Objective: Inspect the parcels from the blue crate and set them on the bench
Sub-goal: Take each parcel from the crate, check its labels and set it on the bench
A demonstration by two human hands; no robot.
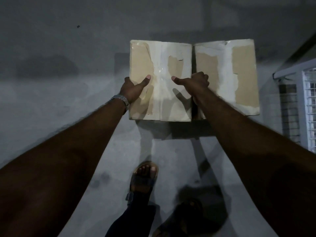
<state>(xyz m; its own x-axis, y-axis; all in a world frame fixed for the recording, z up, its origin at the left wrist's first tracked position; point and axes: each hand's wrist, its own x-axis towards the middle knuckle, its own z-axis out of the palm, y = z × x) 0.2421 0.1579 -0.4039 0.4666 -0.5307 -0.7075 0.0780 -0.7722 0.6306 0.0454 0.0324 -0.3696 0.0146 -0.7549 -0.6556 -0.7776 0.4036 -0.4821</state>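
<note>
Two brown cardboard parcels with torn white tape lie side by side in front of me. My left hand [132, 88] grips the left edge of the left parcel [159, 65], thumb on top. My right hand [195, 82] grips that parcel's right edge, fingers down in the gap beside the right parcel [239, 74], thumb on top. The right parcel sits untouched against it. What the parcels rest on cannot be told. No blue crate is in view.
Grey concrete floor [59, 100] spreads all around. My sandalled feet [144, 178] stand just below the parcels. A white wire-mesh frame [307, 103] stands at the right edge, with a dark strip beside it.
</note>
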